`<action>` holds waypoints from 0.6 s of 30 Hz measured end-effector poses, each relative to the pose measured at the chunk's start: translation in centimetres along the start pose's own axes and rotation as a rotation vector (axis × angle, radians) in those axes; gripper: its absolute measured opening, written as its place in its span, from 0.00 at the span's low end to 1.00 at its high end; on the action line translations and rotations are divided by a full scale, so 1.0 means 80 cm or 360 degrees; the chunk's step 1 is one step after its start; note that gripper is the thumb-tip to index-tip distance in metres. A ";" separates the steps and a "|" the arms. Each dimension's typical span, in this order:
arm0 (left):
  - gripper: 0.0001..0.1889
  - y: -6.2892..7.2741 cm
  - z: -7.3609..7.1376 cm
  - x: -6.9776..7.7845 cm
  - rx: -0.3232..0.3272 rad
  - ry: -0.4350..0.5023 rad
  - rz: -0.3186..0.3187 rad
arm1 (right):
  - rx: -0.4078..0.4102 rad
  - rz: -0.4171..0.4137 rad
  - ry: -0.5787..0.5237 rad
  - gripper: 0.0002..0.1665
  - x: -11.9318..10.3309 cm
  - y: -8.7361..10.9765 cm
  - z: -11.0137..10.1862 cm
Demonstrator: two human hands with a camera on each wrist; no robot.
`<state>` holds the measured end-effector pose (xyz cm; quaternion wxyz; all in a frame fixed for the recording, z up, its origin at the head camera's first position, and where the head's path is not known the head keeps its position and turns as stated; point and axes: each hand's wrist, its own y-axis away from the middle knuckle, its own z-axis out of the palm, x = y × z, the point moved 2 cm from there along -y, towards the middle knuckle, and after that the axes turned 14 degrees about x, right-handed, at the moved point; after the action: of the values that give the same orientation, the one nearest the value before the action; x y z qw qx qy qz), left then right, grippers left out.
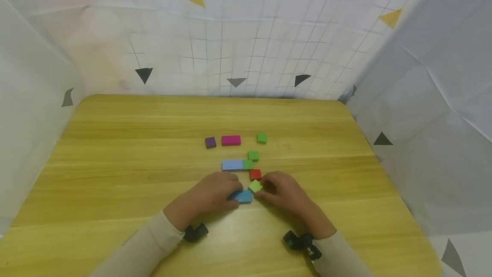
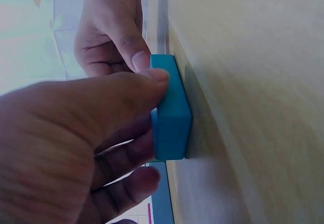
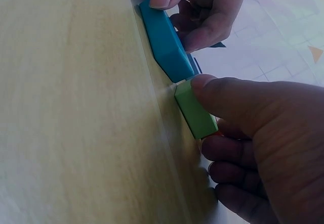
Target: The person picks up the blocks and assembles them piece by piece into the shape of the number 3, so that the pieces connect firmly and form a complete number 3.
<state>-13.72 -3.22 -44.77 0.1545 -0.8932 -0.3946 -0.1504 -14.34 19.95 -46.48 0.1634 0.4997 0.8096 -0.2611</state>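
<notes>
Near the front middle of the table, my left hand (image 1: 215, 192) grips a blue rectangular block (image 1: 244, 196) between thumb and fingers. The same blue block (image 2: 174, 107) lies on the tabletop in the left wrist view, with the thumb on its near side. Facing it from the right, my right hand (image 1: 286, 192) pinches a light green block (image 1: 255, 186), which sits turned at an angle by the blue block's right end. In the right wrist view the light green block (image 3: 195, 110) is held by thumb and fingertips. A red block (image 1: 255, 174) lies just beyond it.
Farther back, a pale blue block (image 1: 232, 165) touches a green block (image 1: 247, 164), with another green block (image 1: 253, 155) behind. A purple block (image 1: 210, 142), a magenta block (image 1: 231, 140) and a green block (image 1: 262, 138) form the far row. White sheeting (image 1: 230, 33) surrounds the wooden table (image 1: 115, 161).
</notes>
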 end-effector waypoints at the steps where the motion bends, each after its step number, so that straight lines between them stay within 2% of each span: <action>1: 0.16 0.000 0.000 0.000 0.0001 -0.0002 0.0002 | 0.0001 0.0000 0.0000 0.17 0.000 0.000 0.000; 11: 0.15 0.001 -0.001 0.001 0.0022 -0.0012 0.0012 | 0.0003 -0.0003 0.0008 0.17 0.000 0.000 0.000; 18: 0.15 0.002 0.000 -0.001 0.0012 -0.0015 -0.0018 | -0.0006 0.0013 0.0006 0.17 0.000 0.000 0.000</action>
<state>-13.61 -3.38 -44.82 0.1553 -0.8911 -0.4009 -0.1454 -14.34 19.92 -46.46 0.1639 0.5030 0.8084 -0.2580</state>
